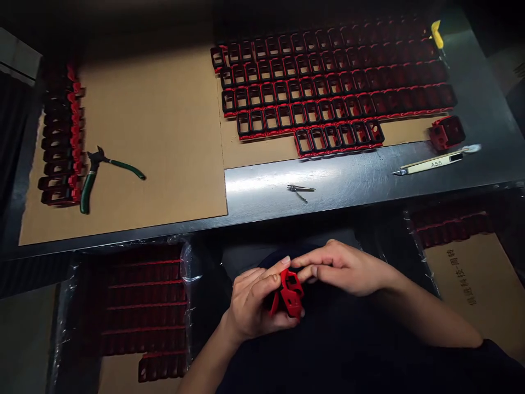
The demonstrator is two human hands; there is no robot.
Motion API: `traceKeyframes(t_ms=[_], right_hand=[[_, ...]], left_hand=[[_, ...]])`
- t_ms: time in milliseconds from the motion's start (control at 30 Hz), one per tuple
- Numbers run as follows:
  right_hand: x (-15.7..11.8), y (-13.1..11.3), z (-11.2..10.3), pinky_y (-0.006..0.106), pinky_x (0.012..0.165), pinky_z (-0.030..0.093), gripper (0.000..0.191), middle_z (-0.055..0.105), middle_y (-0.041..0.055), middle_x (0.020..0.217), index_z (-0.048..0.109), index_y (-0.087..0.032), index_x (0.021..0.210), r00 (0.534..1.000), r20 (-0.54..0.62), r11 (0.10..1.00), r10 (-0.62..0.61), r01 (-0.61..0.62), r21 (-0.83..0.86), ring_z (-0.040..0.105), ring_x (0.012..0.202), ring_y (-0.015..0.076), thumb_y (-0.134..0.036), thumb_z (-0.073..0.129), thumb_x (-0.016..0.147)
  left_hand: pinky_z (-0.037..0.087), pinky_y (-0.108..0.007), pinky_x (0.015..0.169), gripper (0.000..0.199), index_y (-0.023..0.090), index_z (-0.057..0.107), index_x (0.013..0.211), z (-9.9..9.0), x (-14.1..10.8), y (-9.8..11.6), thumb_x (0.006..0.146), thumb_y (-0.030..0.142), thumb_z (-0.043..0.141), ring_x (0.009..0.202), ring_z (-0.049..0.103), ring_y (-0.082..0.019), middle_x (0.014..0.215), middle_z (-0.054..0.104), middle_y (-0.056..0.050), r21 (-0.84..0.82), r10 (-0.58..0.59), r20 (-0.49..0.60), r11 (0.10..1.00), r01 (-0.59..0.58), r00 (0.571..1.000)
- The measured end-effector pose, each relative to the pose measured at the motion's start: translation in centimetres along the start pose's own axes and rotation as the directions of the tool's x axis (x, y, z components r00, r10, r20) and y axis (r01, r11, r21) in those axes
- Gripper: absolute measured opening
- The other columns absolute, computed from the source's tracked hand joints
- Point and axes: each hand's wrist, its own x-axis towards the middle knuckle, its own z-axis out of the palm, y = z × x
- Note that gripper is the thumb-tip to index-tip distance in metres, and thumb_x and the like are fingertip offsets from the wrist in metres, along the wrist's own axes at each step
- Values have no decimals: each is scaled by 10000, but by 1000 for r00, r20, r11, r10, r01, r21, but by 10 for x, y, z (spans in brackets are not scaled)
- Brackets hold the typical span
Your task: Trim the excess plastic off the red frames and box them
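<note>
My left hand is wrapped around a red plastic housing, a small frame-like part with openings in its side. It is held in front of my body, below the table's front edge. My right hand comes in from the right, with its fingertips closed against the top right edge of the same housing. The left fingers and palm hide part of the piece. On the metal table ahead lies a small nail clipper. A white craft knife marked A55 rests farther right.
Rows of red and black housings stand on cardboard; more line the left edge. Green-handled cutting pliers lie beside those. One housing stands alone at right, a yellow-handled tool behind it. Plastic-lined boxes flank my body.
</note>
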Motion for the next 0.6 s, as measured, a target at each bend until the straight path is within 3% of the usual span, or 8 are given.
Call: traceKeyframes(t_ms=[67,167,300,400,500,600], right_hand=[[-2,3,1,212,607,448,296,771,32,851,713,-155,1158,997,-53,998,53,-51,42,614,610,107,-255,521,956],[0,2,12,220,644,478,217,772,33,819,729,-154,987,990,-99,994,100,-96,49,679,680,138,-333,667,882],[7,-3,28,215,546,393,236,656,-16,601,653,-157,710,975,-222,989,19,-50,-136,552,509,90,-308,624,888],[10,-3,28,231,523,353,329,621,-14,558,620,-162,647,973,-226,978,-38,-10,-208,497,475,86,-282,525,938],[11,6,23,242,625,449,334,721,22,672,660,-167,739,958,-283,998,56,-51,24,633,611,127,-314,485,983],[10,18,20,286,760,510,321,755,46,750,680,-161,876,946,-286,952,151,-61,299,693,744,163,-419,525,987]], left_hand=[[580,-280,595,753,156,460,1313,2,-2,-2,751,495,830,771,787,-232,1133,754,-216,-24,-17,-20,1000,16,1000],[608,-298,625,824,166,464,1327,5,-4,-4,695,511,866,787,790,-242,1132,757,-201,-56,-39,-46,998,36,998],[643,-317,693,915,180,433,1407,10,-4,-6,658,429,895,890,786,-260,1154,750,-174,-102,-41,-81,994,33,996],[651,-340,747,964,153,377,1483,16,-6,-7,689,429,849,959,766,-269,1156,736,-173,-117,-66,-129,992,51,989],[642,-366,814,879,130,407,1469,21,-10,-8,758,508,760,1024,739,-276,1161,715,-180,-190,-124,-149,977,95,981],[624,-379,880,829,161,402,1454,25,-14,-8,800,543,739,1090,720,-279,1220,690,-194,-331,-232,-149,928,173,961]])
